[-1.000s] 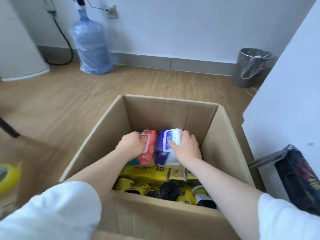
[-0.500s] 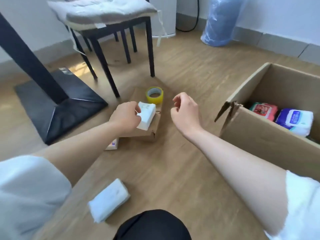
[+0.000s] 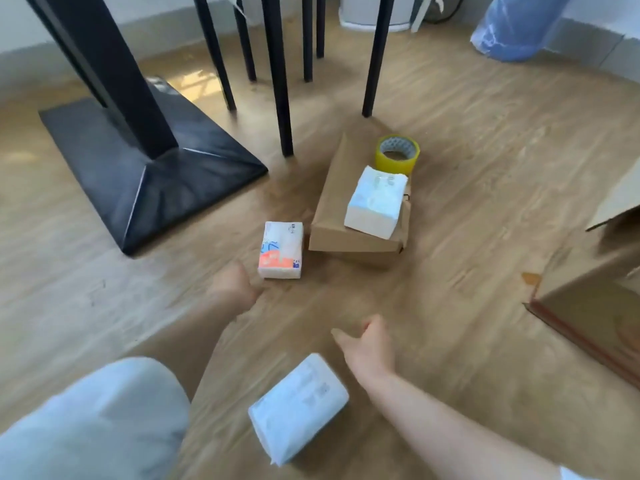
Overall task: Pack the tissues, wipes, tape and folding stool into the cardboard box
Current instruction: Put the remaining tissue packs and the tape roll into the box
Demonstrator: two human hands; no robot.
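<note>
Three tissue packs lie outside the box. One white pack (image 3: 375, 202) rests on a small flat cardboard package (image 3: 332, 209). A white and orange pack (image 3: 280, 250) lies on the floor left of it. A third white pack (image 3: 298, 407) lies close to me. A yellow tape roll (image 3: 397, 154) stands behind the small package. My left hand (image 3: 232, 287) hovers just left of the orange pack, fingers curled, holding nothing. My right hand (image 3: 367, 348) hangs above the floor near the third pack, fingers apart, empty. The big cardboard box (image 3: 588, 306) shows only its corner at the right edge.
A black table base (image 3: 138, 174) and its post stand at the left. Several black chair legs (image 3: 280, 98) stand behind the small package. A blue water bottle (image 3: 516, 26) is at the top right. The floor is wood.
My hands left the wipes in the box and came out over the floor. My left hand has drawn back from the pack on the small package toward the orange pack; my right hand has dropped lower.
</note>
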